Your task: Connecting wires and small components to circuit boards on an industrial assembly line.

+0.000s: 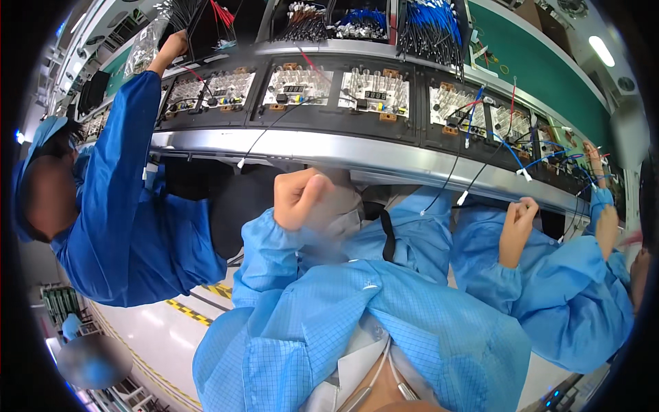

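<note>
My left hand (295, 200), in a light blue sleeve, is raised in front of the bench's metal edge. Its fingers are curled in and the thumb lies on top; whatever they may hold is hidden. A smeared patch beside it hides what is there, and I see no clear right hand of mine. Beyond the edge, circuit boards (297, 88) with clear parts and small displays sit in black trays (264, 119). A thin black cable (269, 129) with a white plug runs from one board over the metal edge (312, 146), left of my hand.
A co-worker in dark blue (137, 233) reaches to the bench at left. At right are co-workers in light blue (570, 302), one hand (516, 232) curled near the edge. Bundles of blue-ended wires (432, 31) hang behind the trays; loose cables (525, 172) dangle at right.
</note>
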